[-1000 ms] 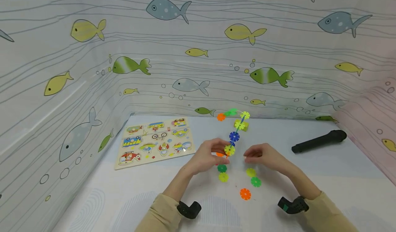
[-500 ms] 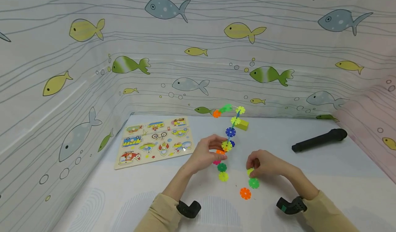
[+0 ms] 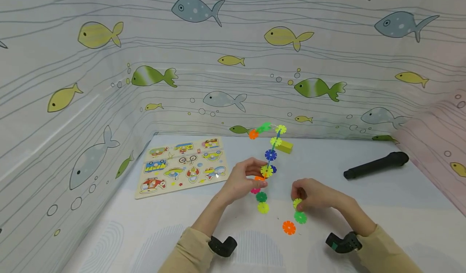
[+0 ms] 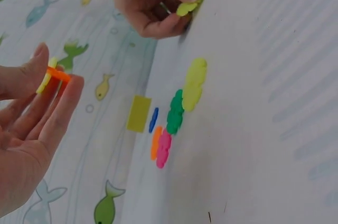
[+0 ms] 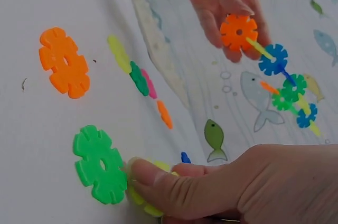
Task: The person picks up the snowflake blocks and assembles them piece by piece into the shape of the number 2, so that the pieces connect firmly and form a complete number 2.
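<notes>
In the head view, my left hand [image 3: 242, 180] pinches the lower end of a chain of notched plastic discs [image 3: 271, 155]. The chain rises from the fingers and bends left at its top. An orange disc [image 5: 238, 31] sits at the held end in the right wrist view. My right hand [image 3: 316, 194] grips a yellow notched disc [image 4: 187, 8] between thumb and fingers, low at the table. Against it lies a light green disc [image 5: 101, 165]. Nearer the front is a loose orange disc [image 3: 289, 227]. Fingers partly cover the yellow disc.
Below the left hand lie a yellow disc [image 3: 263, 208], a dark green disc [image 3: 261, 197] and a pink disc [image 3: 255, 190]. A yellow block [image 3: 284, 146] stands behind. The wooden puzzle board [image 3: 183, 166] is at left, a black microphone [image 3: 375, 166] at right.
My right hand has come down toward the front and taken hold of the yellow disc. The left hand and its disc chain have shifted slightly left and up.
</notes>
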{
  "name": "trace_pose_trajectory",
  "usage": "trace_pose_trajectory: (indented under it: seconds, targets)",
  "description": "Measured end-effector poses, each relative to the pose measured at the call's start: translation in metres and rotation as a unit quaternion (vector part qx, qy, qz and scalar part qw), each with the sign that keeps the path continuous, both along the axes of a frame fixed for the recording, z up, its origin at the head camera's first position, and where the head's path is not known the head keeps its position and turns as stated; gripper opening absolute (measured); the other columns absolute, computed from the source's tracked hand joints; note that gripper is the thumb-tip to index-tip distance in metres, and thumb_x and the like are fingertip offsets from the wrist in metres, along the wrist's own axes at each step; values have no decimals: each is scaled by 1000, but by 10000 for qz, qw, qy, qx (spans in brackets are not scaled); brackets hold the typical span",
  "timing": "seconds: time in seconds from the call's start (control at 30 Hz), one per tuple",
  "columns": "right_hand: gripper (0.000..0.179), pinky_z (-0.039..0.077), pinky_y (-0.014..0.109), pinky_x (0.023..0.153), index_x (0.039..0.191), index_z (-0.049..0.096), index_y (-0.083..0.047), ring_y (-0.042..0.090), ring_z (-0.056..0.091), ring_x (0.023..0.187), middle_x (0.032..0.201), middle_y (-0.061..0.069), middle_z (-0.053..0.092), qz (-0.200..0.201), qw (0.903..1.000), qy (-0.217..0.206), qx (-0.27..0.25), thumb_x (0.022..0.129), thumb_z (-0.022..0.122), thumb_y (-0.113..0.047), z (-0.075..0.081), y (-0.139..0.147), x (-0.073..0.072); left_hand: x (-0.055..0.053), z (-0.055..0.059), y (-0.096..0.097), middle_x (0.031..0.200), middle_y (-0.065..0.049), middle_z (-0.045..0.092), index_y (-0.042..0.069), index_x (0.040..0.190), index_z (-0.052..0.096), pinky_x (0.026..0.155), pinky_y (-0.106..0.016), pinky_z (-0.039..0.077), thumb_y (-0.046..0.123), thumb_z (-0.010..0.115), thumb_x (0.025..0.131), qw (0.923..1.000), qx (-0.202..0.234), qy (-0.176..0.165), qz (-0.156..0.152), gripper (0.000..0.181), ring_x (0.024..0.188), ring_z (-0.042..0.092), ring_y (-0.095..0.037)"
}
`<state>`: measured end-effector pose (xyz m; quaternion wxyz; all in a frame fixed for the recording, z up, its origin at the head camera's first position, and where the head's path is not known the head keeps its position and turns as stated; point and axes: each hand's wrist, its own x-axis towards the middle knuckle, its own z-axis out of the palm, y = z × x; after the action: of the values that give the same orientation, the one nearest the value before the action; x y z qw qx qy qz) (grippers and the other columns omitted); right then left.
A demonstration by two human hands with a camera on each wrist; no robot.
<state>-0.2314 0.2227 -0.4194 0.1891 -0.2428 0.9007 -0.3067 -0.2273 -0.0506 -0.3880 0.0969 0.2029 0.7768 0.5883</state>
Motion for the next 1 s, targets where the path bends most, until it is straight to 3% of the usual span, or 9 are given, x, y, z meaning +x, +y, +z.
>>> trace_pose_trajectory:
  seconds: [0.13, 0.23, 0.4, 0.5, 0.63, 1.0]
  targets:
    - [21, 45, 23, 63, 89, 65, -14, 16, 52, 75, 78, -1, 57, -206, 9991, 6, -377, 80, 84, -15, 2, -5, 0, 0, 0, 1, 116, -6, 70, 12, 127, 63, 97, -37, 54, 5, 77, 85, 10000, 49, -23, -34, 45, 108, 65, -20]
    - [18, 50, 23, 62, 94, 68, -10, 17, 57, 70, 77, 2, 62, -417, 9943, -154, -967, 85, 81, -20, 4, -15, 3, 0, -1, 2, 116, -6, 70, 12, 126, 63, 98, -41, 53, 4, 76, 85, 10000, 69, 4, -51, 44, 108, 65, -20]
    - [21, 60, 30, 73, 102, 70, -2, 23, 71, 74, 84, 10, 73, -606, 9736, -789, -2056, 91, 74, -20, 6, -38, 15, 0, -3, 3, 115, -7, 71, 11, 125, 63, 94, -36, 55, 5, 77, 85, 9999, 73, 93, -86, 43, 106, 66, -20]
    - [21, 61, 35, 75, 103, 69, -1, 26, 74, 79, 88, 14, 75, -686, 9615, -1044, -2447, 93, 72, -19, 7, -51, 23, 0, -4, 4, 115, -7, 71, 11, 125, 63, 92, -33, 55, 7, 78, 84, 9998, 73, 110, -127, 44, 105, 66, -20]
    - [23, 62, 38, 73, 104, 67, 1, 27, 75, 78, 89, 17, 75, -679, 9556, -1008, -2685, 94, 70, -20, 9, -61, 30, 0, -7, 5, 116, -6, 70, 12, 125, 63, 93, -34, 54, 8, 78, 84, 9998, 41, 94, -141, 44, 106, 66, -19]
    - [20, 60, 33, 67, 105, 67, 3, 22, 66, 67, 84, 17, 71, -841, 9561, -554, -2751, 97, 66, -15, 8, -63, 35, 2, -8, 7, 119, -7, 70, 12, 127, 62, 93, -34, 53, 11, 77, 86, 9997, 55, 42, -233, 44, 108, 65, -21]
